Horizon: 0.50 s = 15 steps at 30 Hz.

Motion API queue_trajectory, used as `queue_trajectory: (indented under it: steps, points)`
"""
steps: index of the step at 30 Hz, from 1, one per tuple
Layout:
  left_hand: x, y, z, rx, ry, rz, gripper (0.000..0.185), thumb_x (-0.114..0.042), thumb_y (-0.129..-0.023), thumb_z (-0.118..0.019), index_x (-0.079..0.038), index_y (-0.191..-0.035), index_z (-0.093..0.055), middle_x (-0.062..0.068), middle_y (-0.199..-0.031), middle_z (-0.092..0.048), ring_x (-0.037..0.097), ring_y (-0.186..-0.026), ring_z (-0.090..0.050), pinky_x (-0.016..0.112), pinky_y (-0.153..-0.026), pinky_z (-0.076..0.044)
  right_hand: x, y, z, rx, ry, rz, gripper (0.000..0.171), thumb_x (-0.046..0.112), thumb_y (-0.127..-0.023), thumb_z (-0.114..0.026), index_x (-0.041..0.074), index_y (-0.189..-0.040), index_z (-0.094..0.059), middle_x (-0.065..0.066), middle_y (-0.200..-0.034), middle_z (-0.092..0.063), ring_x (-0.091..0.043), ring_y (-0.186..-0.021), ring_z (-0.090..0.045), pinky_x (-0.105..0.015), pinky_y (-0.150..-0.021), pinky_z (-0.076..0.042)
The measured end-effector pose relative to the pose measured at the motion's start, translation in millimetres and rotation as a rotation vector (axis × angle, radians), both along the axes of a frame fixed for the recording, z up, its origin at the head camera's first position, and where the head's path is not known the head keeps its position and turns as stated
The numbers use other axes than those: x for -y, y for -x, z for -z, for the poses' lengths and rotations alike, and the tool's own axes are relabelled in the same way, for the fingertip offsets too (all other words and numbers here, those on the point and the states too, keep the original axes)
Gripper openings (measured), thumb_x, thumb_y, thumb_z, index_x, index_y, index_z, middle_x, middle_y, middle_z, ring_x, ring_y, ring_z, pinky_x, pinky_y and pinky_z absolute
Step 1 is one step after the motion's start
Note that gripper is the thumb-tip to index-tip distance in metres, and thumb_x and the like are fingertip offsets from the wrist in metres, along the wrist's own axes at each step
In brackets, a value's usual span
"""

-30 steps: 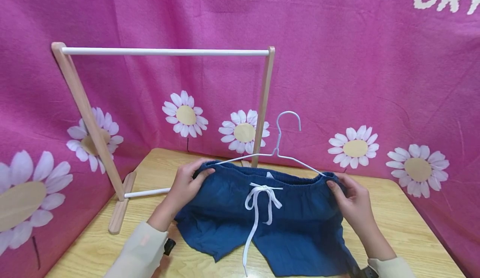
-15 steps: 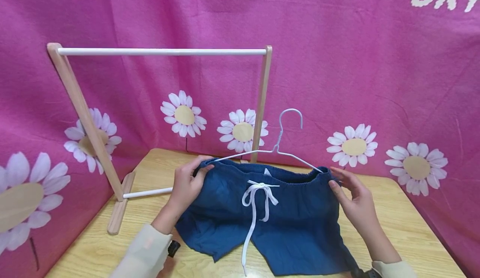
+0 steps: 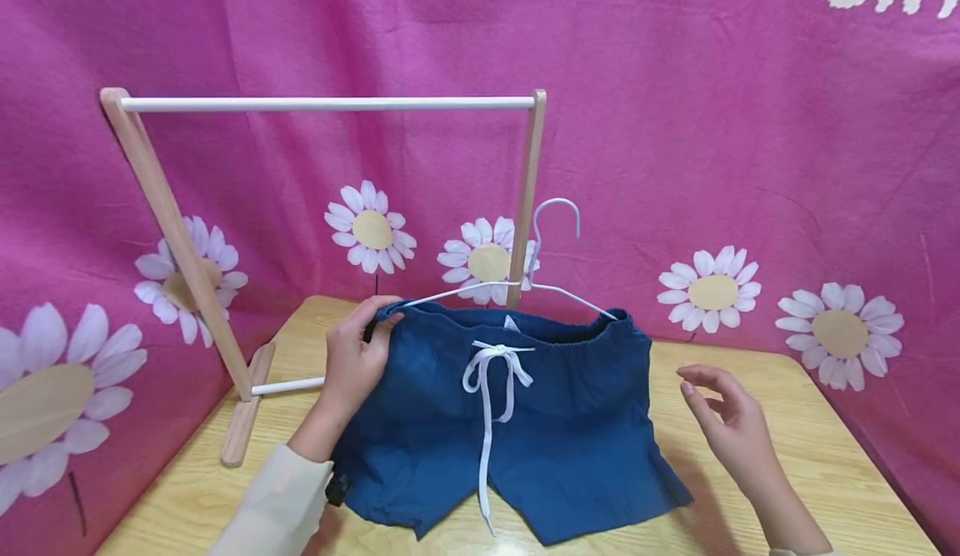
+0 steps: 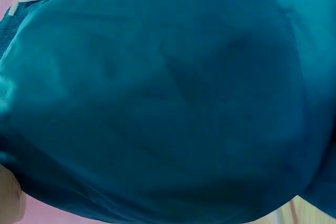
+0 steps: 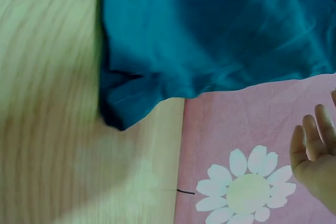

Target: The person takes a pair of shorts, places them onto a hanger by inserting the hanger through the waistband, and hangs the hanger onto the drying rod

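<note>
Navy blue shorts (image 3: 570, 406) with a white drawstring (image 3: 491, 389) tied in a bow hang from a white wire hanger (image 3: 566, 291), whose arms go inside the waistband. My left hand (image 3: 356, 360) pinches the waistband's left corner together with the hanger's end, thumb in front. To the right of the shorts, my right hand (image 3: 731, 423) is apart from the cloth with loosely bent fingers and holds nothing. Blue fabric (image 4: 168, 98) fills most of the left wrist view. In the right wrist view the right hand's fingers (image 5: 310, 135) show beside the shorts' edge.
A rack with wooden posts (image 3: 176, 243) and a white top bar (image 3: 330, 104) stands at the left and back of the wooden table (image 3: 810, 473). Its right post is just behind the hanger's hook. A pink cloth (image 3: 675, 122) with daisies surrounds the table.
My right hand has let go of the waistband's right corner and moved away to the right. The shorts and hanger, held by my left hand, have shifted left and up.
</note>
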<state>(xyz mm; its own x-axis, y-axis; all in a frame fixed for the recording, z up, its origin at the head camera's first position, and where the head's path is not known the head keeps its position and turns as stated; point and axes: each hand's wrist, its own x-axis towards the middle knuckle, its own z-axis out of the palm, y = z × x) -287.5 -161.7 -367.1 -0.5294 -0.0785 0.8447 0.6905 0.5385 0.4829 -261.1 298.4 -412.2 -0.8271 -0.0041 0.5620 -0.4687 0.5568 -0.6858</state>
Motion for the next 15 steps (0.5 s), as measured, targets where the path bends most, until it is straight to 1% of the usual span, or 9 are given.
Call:
queue_trajectory:
  steps: [3, 5, 11, 15]
  points:
    - [4.0, -0.4, -4.3, -0.021, -0.024, -0.04, 0.019, 0.004, -0.089, -0.073, -0.001, -0.107, -0.073, 0.014, -0.099, -0.075, 0.029, -0.092, -0.071, 0.01, -0.093, -0.045, -1.0, -1.0, 4.2, 0.008, -0.039, -0.025, 0.02, 0.003, -0.099, -0.062, -0.001, -0.119, -0.066, 0.013, -0.114, -0.063, 0.007, -0.105, -0.055, -0.009, -0.083, -0.045]
    - [6.5, -0.7, -7.3, -0.021, -0.036, -0.059, 0.018, 0.004, -0.09, -0.072, -0.001, -0.107, -0.072, 0.015, -0.1, -0.075, 0.03, -0.092, -0.071, 0.01, -0.092, -0.045, -2.0, -0.7, 7.1, 0.013, -0.049, -0.038, 0.019, 0.001, -0.098, -0.063, -0.001, -0.117, -0.068, 0.012, -0.112, -0.064, 0.007, -0.103, -0.056, -0.009, -0.081, -0.046]
    - [13.3, -1.5, -17.2, -0.009, -0.046, -0.098, 0.017, 0.003, -0.092, -0.07, 0.001, -0.109, -0.072, 0.017, -0.104, -0.074, 0.03, -0.097, -0.07, 0.01, -0.093, -0.044, -5.5, -2.5, 15.6, 0.072, -0.065, -0.07, 0.013, 0.0, -0.098, -0.063, 0.0, -0.11, -0.069, 0.019, -0.102, -0.067, 0.008, -0.095, -0.061, -0.008, -0.078, -0.048]
    - [21.0, -2.1, -25.7, -0.044, -0.054, -0.136, 0.018, 0.003, -0.092, -0.07, 0.001, -0.109, -0.072, 0.017, -0.106, -0.075, 0.031, -0.099, -0.071, 0.01, -0.095, -0.044, -7.5, -5.5, 22.5, 0.106, -0.055, -0.118, 0.012, -0.001, -0.099, -0.062, -0.001, -0.108, -0.069, 0.019, -0.099, -0.068, 0.007, -0.093, -0.062, -0.01, -0.077, -0.05]
